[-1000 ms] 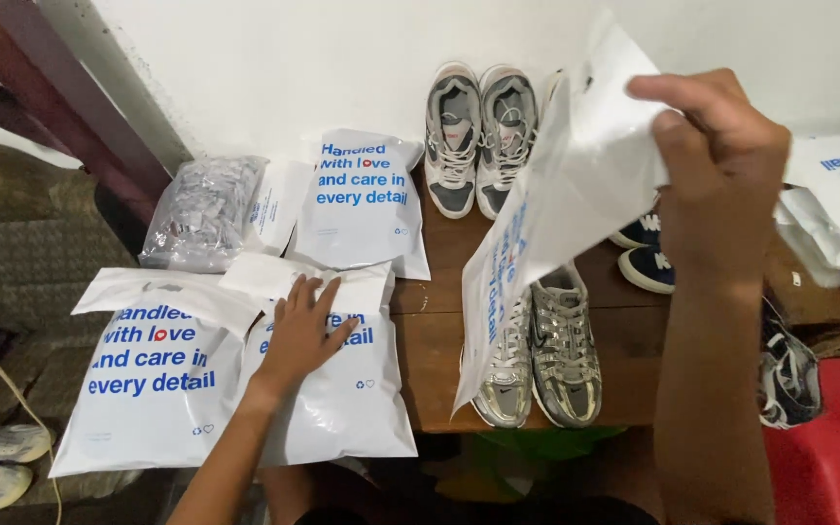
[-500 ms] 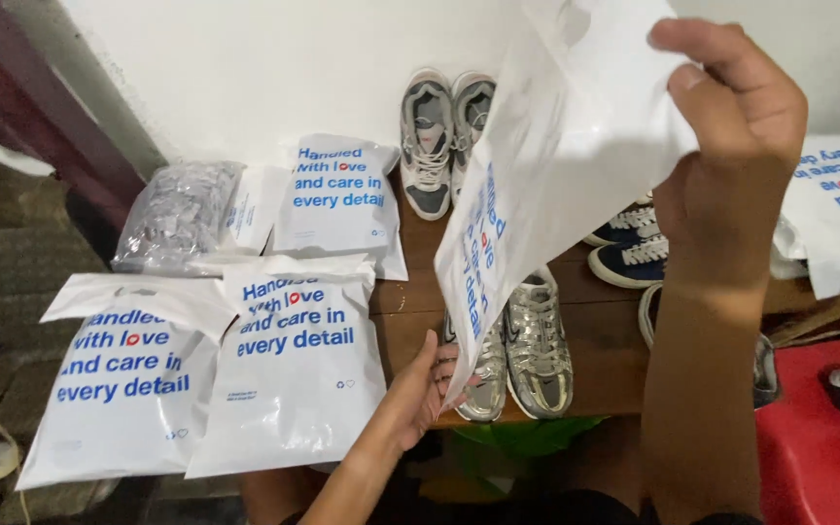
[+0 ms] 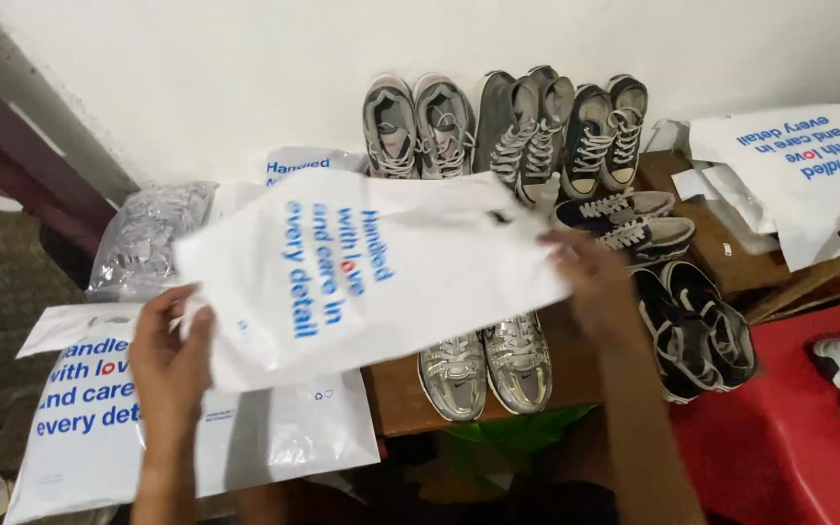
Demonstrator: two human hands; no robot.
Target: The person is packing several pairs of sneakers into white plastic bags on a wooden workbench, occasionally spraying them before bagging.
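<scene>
I hold a flat white plastic mailer bag (image 3: 362, 277) with blue print stretched sideways between both hands. My left hand (image 3: 169, 360) grips its left edge, my right hand (image 3: 595, 282) grips its right edge. The bag hangs above a pair of shiny silver sneakers (image 3: 486, 365) on a wooden table (image 3: 396, 399), partly covering them. Below it lie other filled white mailer bags (image 3: 89, 408).
Along the white wall stand grey sneakers (image 3: 415, 126), grey-olive high-tops (image 3: 527, 122) and dark blue sneakers (image 3: 605, 131). More dark pairs (image 3: 697, 331) lie at the right, beside a red surface (image 3: 789, 428). A clear bag of plastic pieces (image 3: 148, 238) and empty mailers (image 3: 799, 170) lie about.
My right hand brought the mailer bag down from upright to flat and sideways. My left hand left the packed bag and took the mailer's left edge. The view shifted right.
</scene>
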